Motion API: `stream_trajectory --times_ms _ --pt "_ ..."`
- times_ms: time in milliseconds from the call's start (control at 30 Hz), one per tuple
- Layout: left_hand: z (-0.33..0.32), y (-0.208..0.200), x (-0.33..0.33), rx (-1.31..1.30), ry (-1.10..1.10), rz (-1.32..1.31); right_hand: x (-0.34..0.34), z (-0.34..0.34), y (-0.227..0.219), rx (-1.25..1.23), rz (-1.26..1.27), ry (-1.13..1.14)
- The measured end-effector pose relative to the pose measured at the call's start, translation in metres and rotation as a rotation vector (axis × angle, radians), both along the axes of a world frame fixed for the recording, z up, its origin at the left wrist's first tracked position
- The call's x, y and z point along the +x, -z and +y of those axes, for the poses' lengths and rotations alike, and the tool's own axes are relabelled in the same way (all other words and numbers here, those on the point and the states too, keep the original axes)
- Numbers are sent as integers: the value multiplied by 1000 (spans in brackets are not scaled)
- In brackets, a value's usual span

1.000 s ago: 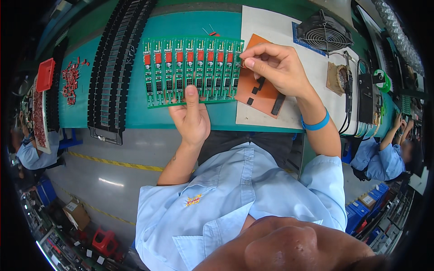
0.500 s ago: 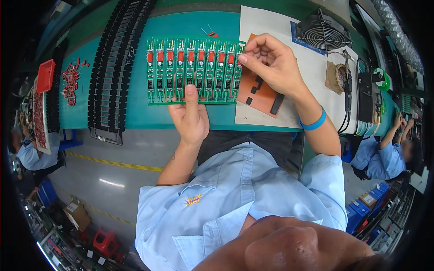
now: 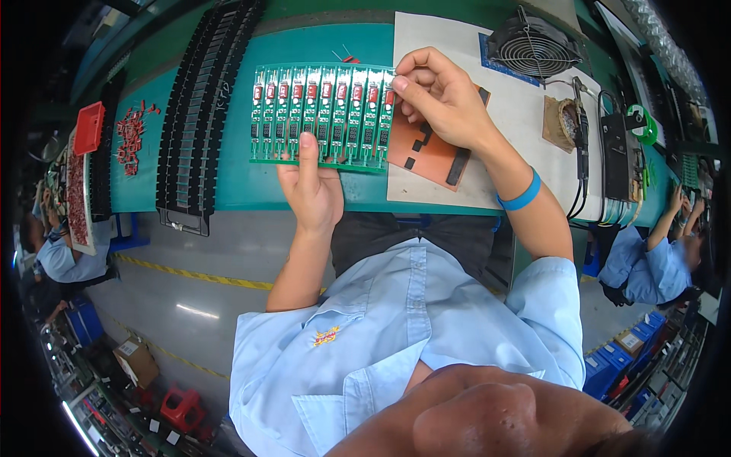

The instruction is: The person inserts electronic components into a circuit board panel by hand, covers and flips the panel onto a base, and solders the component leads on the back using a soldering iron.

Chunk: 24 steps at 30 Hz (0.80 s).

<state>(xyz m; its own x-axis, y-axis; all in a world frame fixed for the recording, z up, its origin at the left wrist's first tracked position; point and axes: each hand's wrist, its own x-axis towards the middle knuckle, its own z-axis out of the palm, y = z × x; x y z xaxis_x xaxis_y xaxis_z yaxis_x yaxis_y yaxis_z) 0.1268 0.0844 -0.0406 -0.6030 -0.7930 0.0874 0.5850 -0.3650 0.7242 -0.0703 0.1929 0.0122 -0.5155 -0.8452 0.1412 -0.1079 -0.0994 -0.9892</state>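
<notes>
A green circuit board panel (image 3: pixel 323 118) hangs above the table, made of several narrow strips side by side. Each strip carries a red block-shaped part near its far end and a small black display nearer to me. My left hand (image 3: pixel 311 190) grips the panel's near edge, thumb on top and fingers mostly hidden underneath. At the far right corner, thumb and index finger of my right hand (image 3: pixel 442 99) pinch the panel's edge; the other fingers are curled. Behind the panel, a loose red part (image 3: pixel 349 59) with thin wire legs lies on the green mat.
An orange-brown plate (image 3: pixel 428 163) with black patches rests on white sheeting. To the right stand a black fan (image 3: pixel 535 55) and a black-handled tool (image 3: pixel 583 141) with cables. On the left are a black conveyor track (image 3: pixel 188 126), scattered red parts (image 3: pixel 130 141) and a red tray (image 3: pixel 90 127).
The panel has tilted and shifted slightly left, its strips now catching more glare. Both hands have moved a little left with it and keep their hold.
</notes>
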Motion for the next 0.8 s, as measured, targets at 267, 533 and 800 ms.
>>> stream_trajectory --times_ms 267,533,800 --pt "0 -1 -2 -19 -35 -36 -3 2 3 33 51 -62" --pt "-2 -1 -2 -27 -1 -34 -6 0 8 2 78 -55" --pt "-1 -5 -2 20 41 34 -2 -1 6 -18 -27 21"
